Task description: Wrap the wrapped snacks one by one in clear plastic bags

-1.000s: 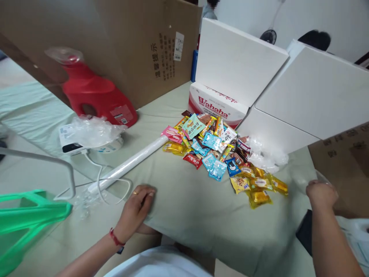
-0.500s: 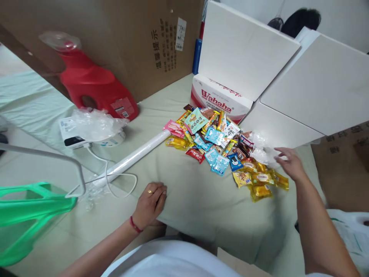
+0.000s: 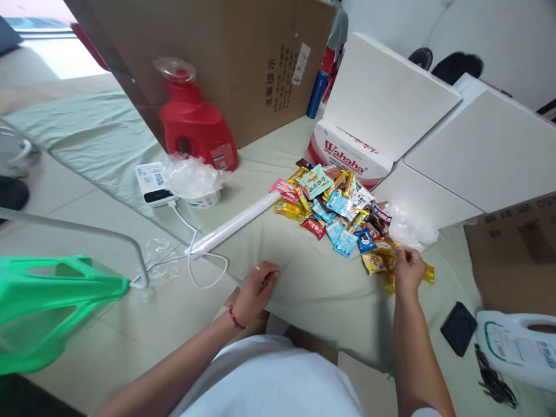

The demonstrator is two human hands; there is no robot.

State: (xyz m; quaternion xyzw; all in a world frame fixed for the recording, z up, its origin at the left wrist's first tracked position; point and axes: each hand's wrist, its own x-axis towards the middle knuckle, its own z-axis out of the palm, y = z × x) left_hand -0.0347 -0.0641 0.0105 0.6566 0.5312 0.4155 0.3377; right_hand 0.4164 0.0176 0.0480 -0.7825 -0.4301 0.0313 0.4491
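Note:
A pile of snack packets (image 3: 341,211) lies on a pale green cloth (image 3: 304,289). My right hand (image 3: 408,269) rests on the yellow packets (image 3: 377,263) at the near right of the pile, fingers curled over them; whether it grips one is hidden. Crumpled clear plastic (image 3: 410,229) sits just beyond that hand. My left hand (image 3: 256,289), wearing a ring and a red wrist cord, presses flat on the cloth's near edge, fingers together, holding nothing.
A white tube (image 3: 237,223) and white cable (image 3: 195,260) lie left of the pile. Behind stand a red jug (image 3: 195,124), a big cardboard box (image 3: 226,52), a Wahaha carton (image 3: 351,159) and white foam boxes (image 3: 469,150). A green bag (image 3: 47,307) is at left, a black object (image 3: 458,327) at right.
My right hand came in from the far right, passed the clear plastic and settled on the yellow packets. The left hand stayed on the cloth edge. The view shifted left.

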